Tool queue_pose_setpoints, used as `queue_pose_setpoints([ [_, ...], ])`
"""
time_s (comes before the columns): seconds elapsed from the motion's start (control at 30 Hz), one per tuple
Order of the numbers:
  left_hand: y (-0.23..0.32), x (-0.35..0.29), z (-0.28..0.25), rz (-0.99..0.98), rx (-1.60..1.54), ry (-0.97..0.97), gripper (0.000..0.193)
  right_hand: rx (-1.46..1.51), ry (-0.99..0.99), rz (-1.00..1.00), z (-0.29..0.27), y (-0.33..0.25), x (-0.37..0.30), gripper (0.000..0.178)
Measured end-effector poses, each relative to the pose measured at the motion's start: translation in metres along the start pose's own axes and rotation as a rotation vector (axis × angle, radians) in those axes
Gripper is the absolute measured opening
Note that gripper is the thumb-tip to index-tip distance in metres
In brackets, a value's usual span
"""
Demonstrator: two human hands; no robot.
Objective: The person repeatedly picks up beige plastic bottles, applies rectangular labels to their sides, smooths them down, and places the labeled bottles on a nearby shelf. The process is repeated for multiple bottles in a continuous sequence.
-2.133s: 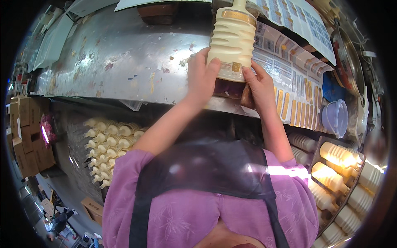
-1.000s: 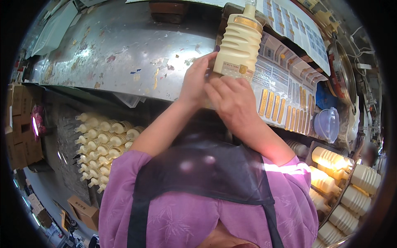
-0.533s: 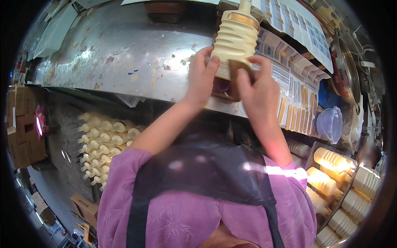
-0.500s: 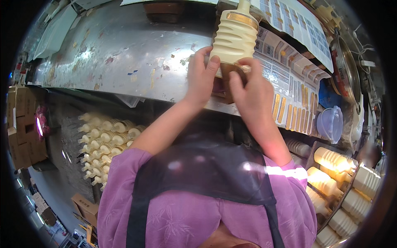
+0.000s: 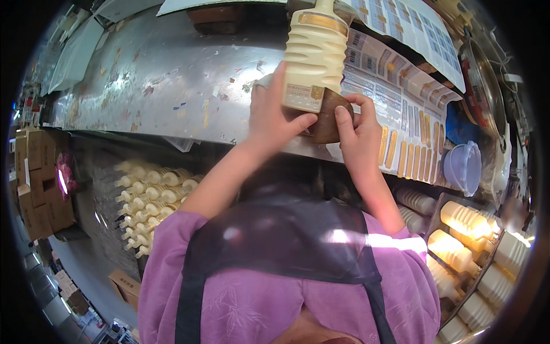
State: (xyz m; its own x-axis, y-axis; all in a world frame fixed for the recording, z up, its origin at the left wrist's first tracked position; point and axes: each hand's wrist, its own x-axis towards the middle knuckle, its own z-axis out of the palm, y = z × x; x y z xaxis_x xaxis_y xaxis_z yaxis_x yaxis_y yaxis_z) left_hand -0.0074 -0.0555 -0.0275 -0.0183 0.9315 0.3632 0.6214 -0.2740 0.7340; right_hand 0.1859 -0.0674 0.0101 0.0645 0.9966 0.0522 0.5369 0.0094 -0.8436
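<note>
A cream ribbed bottle (image 5: 315,57) lies on the metal table, neck pointing away from me, with a gold band label (image 5: 322,24) below its neck. A printed label (image 5: 302,96) shows near its base. My left hand (image 5: 269,117) grips the bottle's left side, fingers along the ribs and thumb just below the base. With thumb and fingers closed, my right hand (image 5: 358,123) pinches a dark brown curved pad (image 5: 332,119) at the bottle's lower right corner. The pad covers part of that corner; its exact kind cannot be made out.
Label sheets (image 5: 392,77) and gold label strips (image 5: 413,161) lie to the right, beside a purple bucket (image 5: 463,167). Crated bottles (image 5: 450,249) stand at lower right; several more bottles (image 5: 154,192) lie at left, below the table (image 5: 143,92). Cardboard boxes (image 5: 43,183) stand far left.
The brown pad has slid right and down off the base, uncovering the printed label. My right hand has moved with it. My left thumb has dropped from the bottle's side to below the base.
</note>
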Motion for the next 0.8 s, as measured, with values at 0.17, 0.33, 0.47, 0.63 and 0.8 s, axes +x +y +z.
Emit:
queue_pose_setpoints([
  [0.17, -0.009, 0.006, -0.001, 0.138, 0.194, 0.053, 0.102, 0.355, -0.024, 0.24, 0.003, 0.026, -0.001, 0.028],
  [0.33, -0.014, 0.008, -0.005, 0.145, 0.178, 0.045, 0.1, 0.268, 0.04, 0.156, 0.001, 0.041, 0.006, 0.029],
  [0.47, -0.021, 0.007, -0.002, 0.121, 0.064, 0.024, 0.098, 0.238, 0.118, -0.235, -0.008, 0.026, 0.016, 0.022],
  [0.63, -0.028, 0.006, 0.005, 0.114, 0.014, 0.039, 0.097, -0.132, 0.197, -0.489, -0.009, 0.005, 0.042, 0.024],
  [0.8, -0.032, 0.005, 0.003, 0.061, -0.037, 0.008, 0.095, -0.181, 0.21, -0.704, -0.011, 0.013, 0.019, 0.032],
])
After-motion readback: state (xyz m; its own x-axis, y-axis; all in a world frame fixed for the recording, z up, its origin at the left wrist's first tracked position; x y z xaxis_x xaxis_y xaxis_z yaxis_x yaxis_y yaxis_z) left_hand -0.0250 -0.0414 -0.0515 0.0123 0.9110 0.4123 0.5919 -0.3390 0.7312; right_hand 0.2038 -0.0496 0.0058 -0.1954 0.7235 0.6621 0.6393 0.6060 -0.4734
